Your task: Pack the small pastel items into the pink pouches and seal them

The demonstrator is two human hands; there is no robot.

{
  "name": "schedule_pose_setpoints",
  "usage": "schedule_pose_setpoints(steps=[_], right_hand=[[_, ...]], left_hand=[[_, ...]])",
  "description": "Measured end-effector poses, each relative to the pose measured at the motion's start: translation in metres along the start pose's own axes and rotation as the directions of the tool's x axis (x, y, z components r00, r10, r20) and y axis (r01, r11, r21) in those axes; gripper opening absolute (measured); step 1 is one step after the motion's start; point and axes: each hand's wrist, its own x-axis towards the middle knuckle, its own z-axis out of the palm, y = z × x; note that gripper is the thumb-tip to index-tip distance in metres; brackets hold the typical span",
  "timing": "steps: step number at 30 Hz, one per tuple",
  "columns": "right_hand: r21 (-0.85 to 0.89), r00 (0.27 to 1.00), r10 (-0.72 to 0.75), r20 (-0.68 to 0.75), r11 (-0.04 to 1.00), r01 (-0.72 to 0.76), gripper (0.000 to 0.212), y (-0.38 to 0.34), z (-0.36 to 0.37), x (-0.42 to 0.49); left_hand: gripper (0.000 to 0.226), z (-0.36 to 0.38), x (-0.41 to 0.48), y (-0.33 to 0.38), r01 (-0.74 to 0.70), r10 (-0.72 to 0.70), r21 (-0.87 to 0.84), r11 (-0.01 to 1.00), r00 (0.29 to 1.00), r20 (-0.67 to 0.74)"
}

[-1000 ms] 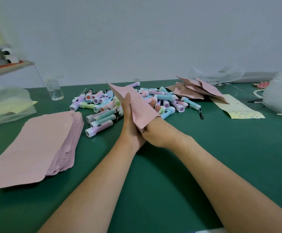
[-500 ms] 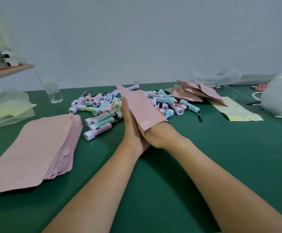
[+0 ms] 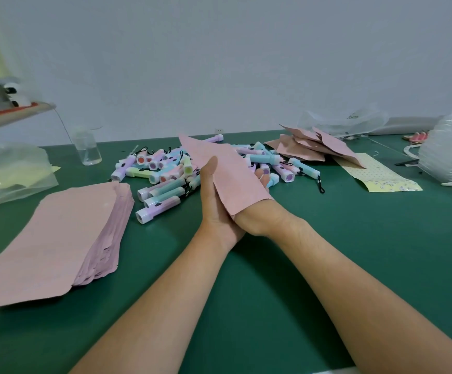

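A clear bag (image 3: 9, 171) lies at the far left of the green table (image 3: 246, 292). Near it is a stack (image 3: 52, 238) of flat pink pouches, with a small bottle (image 3: 87, 149) behind. A pile (image 3: 165, 171) of pastel items sits mid-table, just beyond the hands. The left hand (image 3: 214, 209) holds one pouch (image 3: 227, 171), its thumb straight on the left edge and its fingers hidden beneath. The pouch tilts up over the pile. It covers most of the right hand (image 3: 257, 217). Only the fingertips (image 3: 262, 176) peek out at its right edge, so I cannot tell that hand's grip. Further right lie loose pouches (image 3: 314, 149), a yellow patterned sheet (image 3: 376, 174) and stacked clear plastic (image 3: 449, 152).
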Motion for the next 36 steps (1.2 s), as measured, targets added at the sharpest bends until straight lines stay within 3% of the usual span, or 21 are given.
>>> schedule_pose_setpoints(steps=[3, 8, 12, 14, 17, 19, 21, 22, 26, 28, 32, 34, 36], right_hand=[[-0.032, 0.997, 0.020, 0.077, 0.999, -0.017, 0.072, -0.001, -0.004, -0.006], [0.038, 0.995, -0.062, 0.075, 0.997, 0.060, 0.052, -0.006, -0.007, -0.003], [0.291, 0.963, -0.263, 0.062, 0.928, 0.235, 0.042, -0.012, -0.022, -0.008], [0.304, 0.951, -0.306, -0.047, 0.902, 0.306, 0.028, -0.009, -0.030, -0.011], [0.343, 0.900, -0.182, -0.397, 0.880, 0.329, 0.030, 0.009, -0.042, -0.007], [0.125, 0.840, -0.129, -0.526, 0.966, 0.227, 0.040, 0.030, -0.047, -0.004], [-0.121, 0.895, -0.127, -0.427, 0.989, 0.083, 0.059, 0.050, -0.047, -0.004], [-0.158, 0.937, -0.113, -0.331, 0.985, 0.062, 0.066, 0.059, -0.044, -0.004], [-0.129, 0.995, -0.065, -0.070, 0.990, 0.055, 0.066, 0.076, -0.028, 0.001], [-0.240, 0.996, -0.055, -0.075, 0.970, 0.036, 0.059, 0.081, -0.026, 0.009], [-0.553, 0.992, -0.068, -0.103, 0.834, 0.000, 0.036, 0.082, -0.027, 0.020], [-0.553, 0.996, 0.002, -0.084, 0.832, -0.049, 0.032, 0.085, -0.026, 0.020], [-0.442, 0.992, 0.032, -0.119, 0.893, -0.082, 0.036, 0.089, -0.028, 0.017]], left_hand=[[0.059, 0.002, 0.002, -0.002, -0.011, 0.012, -0.034, 0.999, 1.000, 0.016], [0.061, 0.000, 0.004, 0.006, -0.057, 0.050, -0.106, 0.993, 0.996, -0.068], [0.034, -0.011, 0.007, 0.026, -0.167, 0.134, -0.171, 0.971, 0.973, -0.188], [0.033, -0.019, 0.009, 0.039, -0.205, 0.157, -0.185, 0.961, 0.957, -0.244], [0.044, -0.035, 0.011, 0.052, -0.283, 0.206, -0.277, 0.918, 0.938, -0.278], [0.062, -0.042, 0.010, 0.054, -0.289, 0.205, -0.347, 0.892, 0.944, -0.258], [0.075, -0.043, 0.010, 0.053, -0.263, 0.182, -0.386, 0.884, 0.955, -0.234], [0.076, -0.043, 0.010, 0.051, -0.246, 0.168, -0.396, 0.885, 0.960, -0.222], [0.076, -0.044, 0.013, 0.047, -0.209, 0.155, -0.423, 0.882, 0.975, -0.160], [0.068, -0.045, 0.013, 0.047, -0.220, 0.170, -0.418, 0.881, 0.973, -0.154], [0.062, -0.047, 0.011, 0.049, -0.244, 0.196, -0.408, 0.880, 0.968, -0.156], [0.060, -0.048, 0.012, 0.049, -0.240, 0.200, -0.411, 0.879, 0.970, -0.138], [0.060, -0.047, 0.012, 0.049, -0.239, 0.203, -0.417, 0.877, 0.971, -0.129]])
